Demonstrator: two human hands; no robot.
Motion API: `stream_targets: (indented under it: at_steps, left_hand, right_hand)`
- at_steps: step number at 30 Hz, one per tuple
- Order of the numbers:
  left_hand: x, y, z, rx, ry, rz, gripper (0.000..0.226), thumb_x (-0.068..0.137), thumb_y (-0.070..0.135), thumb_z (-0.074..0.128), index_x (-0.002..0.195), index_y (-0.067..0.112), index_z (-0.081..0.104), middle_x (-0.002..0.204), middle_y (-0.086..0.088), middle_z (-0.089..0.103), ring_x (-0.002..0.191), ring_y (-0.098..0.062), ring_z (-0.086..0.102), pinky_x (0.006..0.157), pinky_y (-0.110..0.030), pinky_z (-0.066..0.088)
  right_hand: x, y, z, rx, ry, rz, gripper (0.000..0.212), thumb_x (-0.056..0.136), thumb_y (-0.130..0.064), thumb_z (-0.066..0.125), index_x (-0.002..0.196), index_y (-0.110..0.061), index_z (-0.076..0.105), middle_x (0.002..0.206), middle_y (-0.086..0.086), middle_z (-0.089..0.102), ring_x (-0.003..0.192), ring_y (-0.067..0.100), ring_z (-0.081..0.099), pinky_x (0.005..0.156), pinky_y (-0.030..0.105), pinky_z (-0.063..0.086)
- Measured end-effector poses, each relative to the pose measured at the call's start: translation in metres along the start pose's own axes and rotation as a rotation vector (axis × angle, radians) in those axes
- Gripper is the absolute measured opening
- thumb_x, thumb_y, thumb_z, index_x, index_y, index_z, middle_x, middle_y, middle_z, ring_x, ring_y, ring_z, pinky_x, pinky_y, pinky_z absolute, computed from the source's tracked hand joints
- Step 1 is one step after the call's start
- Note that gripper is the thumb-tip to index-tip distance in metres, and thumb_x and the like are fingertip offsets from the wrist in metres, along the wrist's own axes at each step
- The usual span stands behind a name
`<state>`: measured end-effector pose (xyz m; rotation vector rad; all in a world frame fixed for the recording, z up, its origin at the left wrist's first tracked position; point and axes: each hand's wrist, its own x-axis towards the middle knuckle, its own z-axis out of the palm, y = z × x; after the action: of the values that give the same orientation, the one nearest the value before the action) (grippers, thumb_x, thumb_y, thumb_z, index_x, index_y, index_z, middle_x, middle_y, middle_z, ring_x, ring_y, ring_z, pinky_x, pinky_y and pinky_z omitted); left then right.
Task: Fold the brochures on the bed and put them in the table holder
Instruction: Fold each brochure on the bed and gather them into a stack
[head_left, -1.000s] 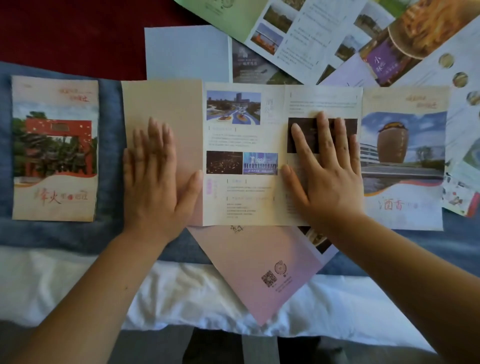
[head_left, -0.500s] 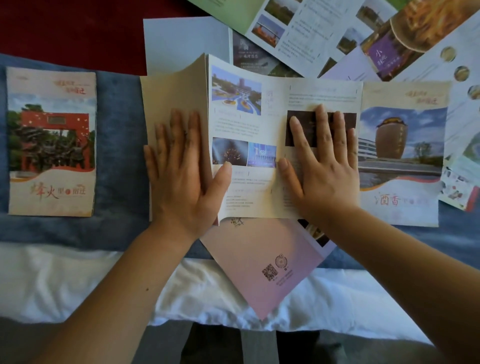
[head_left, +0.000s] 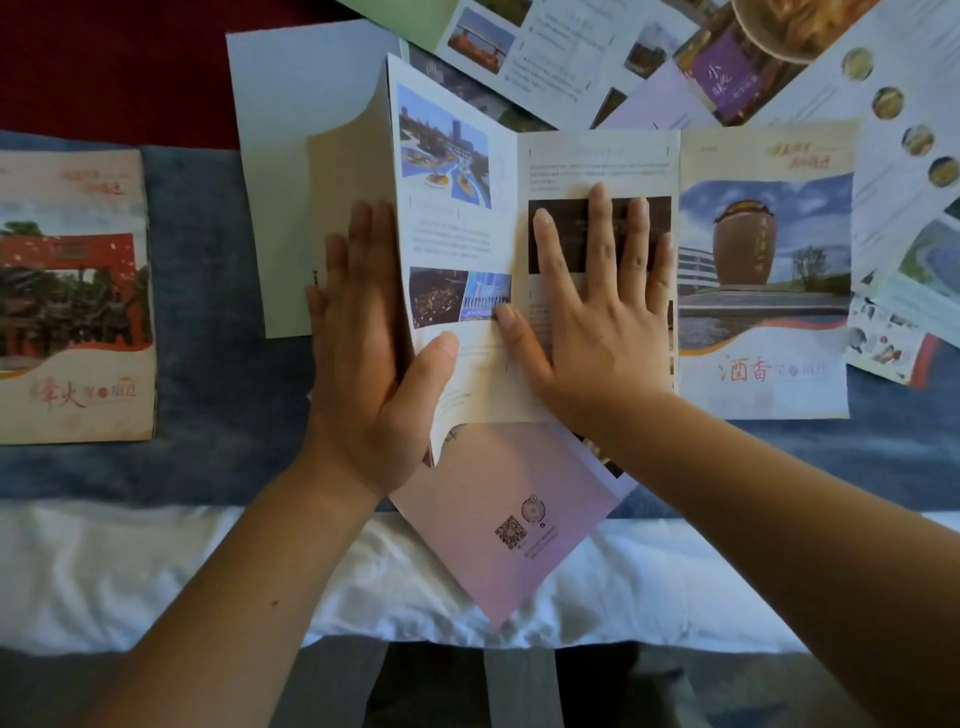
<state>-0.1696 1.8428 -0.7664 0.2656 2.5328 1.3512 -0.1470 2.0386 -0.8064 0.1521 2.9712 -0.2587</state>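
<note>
A beige multi-panel brochure (head_left: 763, 291) lies across the blue bed runner, its right panels flat. My left hand (head_left: 369, 353) grips its raised left panels, fingers behind the paper and thumb on the printed side, so the fold stands up like a ridge. My right hand (head_left: 597, 301) rests flat with spread fingers on the middle panel, pinning it down. A folded brochure (head_left: 72, 296) with a red gate picture lies flat at the far left. The table holder is not in view.
A pink leaflet (head_left: 509, 514) with a QR code pokes out under the brochure toward the white sheet (head_left: 156, 566). Several unfolded brochures (head_left: 701, 57) fan across the top right. A pale blue sheet (head_left: 291, 156) lies behind my left hand.
My left hand has lifted the brochure's left panels off the bed and swung them rightward, from flat to standing. My right hand has stayed pressed on the middle panel.
</note>
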Motion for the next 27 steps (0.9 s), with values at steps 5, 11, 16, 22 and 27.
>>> stream_targets:
  at_steps: [5, 11, 16, 22, 27]
  left_hand:
    - [-0.002, 0.015, 0.009, 0.086, 0.029, 0.004, 0.085, 0.091, 0.039, 0.041, 0.161, 0.000, 0.012, 0.170, -0.016, 0.012, 0.159, -0.033, 0.002, 0.124, -0.062, 0.004]
    - [-0.002, 0.035, 0.027, 0.180, -0.033, -0.051, 0.084, 0.094, 0.033, 0.044, 0.164, 0.013, 0.004, 0.173, -0.006, -0.003, 0.159, -0.024, -0.010, 0.124, -0.062, -0.001]
    - [0.003, 0.044, 0.048, 0.244, -0.070, -0.062, 0.086, 0.094, 0.042, 0.042, 0.162, 0.031, -0.010, 0.172, 0.001, -0.010, 0.158, -0.021, -0.014, 0.123, -0.063, -0.006]
    - [0.008, 0.044, 0.062, 0.338, -0.070, -0.095, 0.087, 0.089, 0.054, 0.031, 0.163, 0.031, -0.008, 0.172, -0.001, -0.010, 0.158, -0.026, -0.014, 0.122, -0.065, -0.009]
    - [0.009, 0.042, 0.068, 0.424, -0.077, -0.112, 0.086, 0.089, 0.057, 0.028, 0.163, 0.032, -0.007, 0.172, -0.003, -0.011, 0.158, -0.030, -0.014, 0.122, -0.066, -0.007]
  right_hand:
    - [0.000, 0.011, -0.005, 0.011, -0.045, -0.041, 0.074, 0.104, -0.062, 0.028, 0.167, -0.029, 0.010, 0.174, 0.014, -0.006, 0.159, 0.038, -0.010, 0.128, 0.054, -0.005]
    - [-0.004, 0.033, -0.017, 0.101, -0.049, -0.148, 0.068, 0.102, -0.061, 0.039, 0.163, -0.037, 0.023, 0.174, 0.015, 0.000, 0.161, 0.032, -0.004, 0.129, 0.046, 0.001]
    - [-0.003, 0.041, -0.021, 0.181, -0.069, -0.183, 0.068, 0.100, -0.053, 0.048, 0.161, -0.027, 0.033, 0.173, 0.015, 0.005, 0.161, 0.032, -0.002, 0.129, 0.045, -0.001]
    - [-0.012, 0.062, -0.025, 0.071, -0.002, -0.080, 0.071, 0.104, -0.059, 0.037, 0.164, -0.023, 0.028, 0.174, 0.015, 0.007, 0.161, 0.032, -0.005, 0.129, 0.046, -0.008]
    - [-0.018, 0.105, -0.032, 0.069, 0.043, 0.067, 0.063, 0.108, -0.053, 0.024, 0.165, -0.026, 0.022, 0.174, 0.013, 0.005, 0.160, 0.034, -0.006, 0.129, 0.047, -0.008]
